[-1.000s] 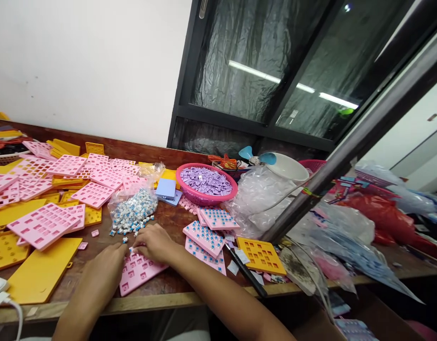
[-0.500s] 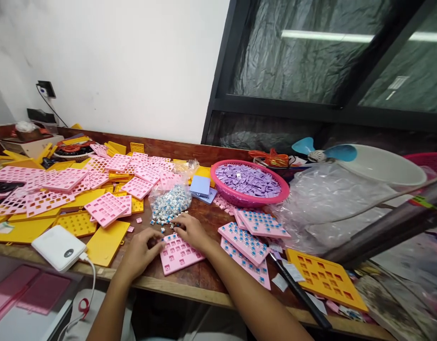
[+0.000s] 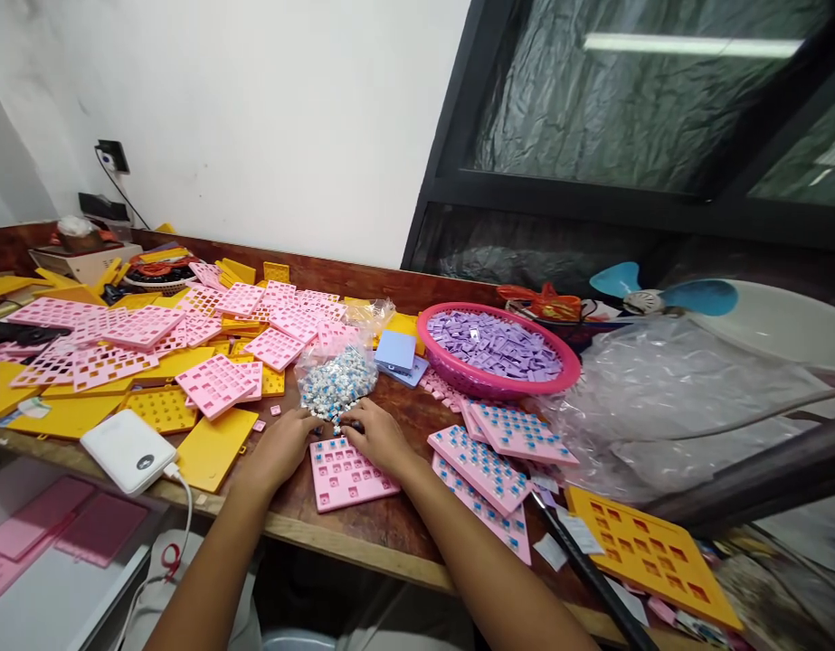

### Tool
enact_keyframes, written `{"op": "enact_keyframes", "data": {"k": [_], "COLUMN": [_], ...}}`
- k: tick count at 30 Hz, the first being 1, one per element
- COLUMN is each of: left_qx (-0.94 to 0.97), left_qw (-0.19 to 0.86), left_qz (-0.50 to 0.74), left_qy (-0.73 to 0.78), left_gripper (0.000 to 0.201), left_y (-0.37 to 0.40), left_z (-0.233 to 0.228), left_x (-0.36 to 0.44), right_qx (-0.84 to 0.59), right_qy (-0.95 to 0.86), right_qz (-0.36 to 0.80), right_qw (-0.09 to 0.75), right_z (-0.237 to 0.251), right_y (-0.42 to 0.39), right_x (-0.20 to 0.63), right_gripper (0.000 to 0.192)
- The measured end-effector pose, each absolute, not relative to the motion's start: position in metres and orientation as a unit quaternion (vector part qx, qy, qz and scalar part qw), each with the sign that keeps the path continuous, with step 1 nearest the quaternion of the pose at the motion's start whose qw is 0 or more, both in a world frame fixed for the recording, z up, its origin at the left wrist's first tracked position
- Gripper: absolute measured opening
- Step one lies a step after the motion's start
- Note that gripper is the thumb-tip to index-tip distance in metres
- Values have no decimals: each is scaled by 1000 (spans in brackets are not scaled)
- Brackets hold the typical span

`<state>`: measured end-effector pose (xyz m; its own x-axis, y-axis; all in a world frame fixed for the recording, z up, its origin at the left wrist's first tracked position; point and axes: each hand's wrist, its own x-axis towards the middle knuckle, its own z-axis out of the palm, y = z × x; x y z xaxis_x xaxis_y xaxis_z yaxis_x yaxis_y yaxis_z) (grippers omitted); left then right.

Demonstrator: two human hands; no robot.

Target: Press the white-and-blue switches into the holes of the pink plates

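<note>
Foremost, pink board (image 3: 349,479): one, gridded with square recesses; lying flat on the table (image 3: 410,529), between the forearms and just on the near side of the hands; a few blue-topped pieces seated along the far edge, most recesses nearer the body unfilled.
Left hand (image 3: 287,445): at the board's far left corner, fingers curled inward toward the loose pieces; impossible to tell if gripping one.
Right hand (image 3: 376,436): over the board's far right part, fingers bent, tips close to the left hand's; contents of the grasp too small to tell.
Blue-and-white pieces (image 3: 336,387): many, heaped in and before a clear bag (image 3: 369,316), directly beyond both hands, spilling toward the fingertips.
Small pink pieces (image 3: 275,410): two, just left of the left hand.
Yellow panel (image 3: 213,452): flat, left of the left hand.
White device (image 3: 128,452): farther left, cable attached.
Pink grids (image 3: 217,384): many, heaped with yellow parts, left of and beyond the left hand.
Blue cases (image 3: 395,351): stacked, beyond the right hand.
Pink basket (image 3: 491,389): full of purple tiles (image 3: 491,345), beyond and right of the right hand.
Filled pink boards (image 3: 485,470): overlapping pile, studded with blue, right of the right hand.
Yellow board (image 3: 651,551): square-holed, farther right, past a black-handled tool (image 3: 593,574).
</note>
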<state>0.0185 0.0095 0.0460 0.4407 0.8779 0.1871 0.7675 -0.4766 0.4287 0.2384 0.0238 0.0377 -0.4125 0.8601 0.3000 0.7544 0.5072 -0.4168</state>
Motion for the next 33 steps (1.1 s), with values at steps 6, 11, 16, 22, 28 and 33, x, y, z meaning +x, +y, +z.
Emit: {"op": "enact_keyframes", "data": {"k": [6, 11, 16, 22, 28, 33], "left_qx": [822, 809, 833, 841, 831, 836], "left_qw": [156, 184, 146, 59, 79, 56], "left_qz": [206, 269, 261, 174, 176, 171], "left_qy": [508, 489, 465, 509, 522, 519], "left_gripper": [22, 21, 18, 13, 14, 20], "left_y": [9, -8, -23, -25, -26, -30], "left_z": [46, 52, 52, 46, 46, 42], "left_x": [17, 12, 27, 42, 39, 41], "right_qx": [-416, -454, -478, -433, -488, -575], "right_qy": [-877, -869, -852, -865, -838, -797], "right_qz": [118, 83, 79, 140, 147, 84], "right_qw": [210, 180, 197, 210, 196, 166], "right_z": [39, 42, 38, 36, 39, 40], "right_y": [23, 24, 29, 35, 37, 34], "right_x": [235, 243, 254, 257, 261, 261], "right_gripper": [41, 33, 29, 31, 14, 19]}}
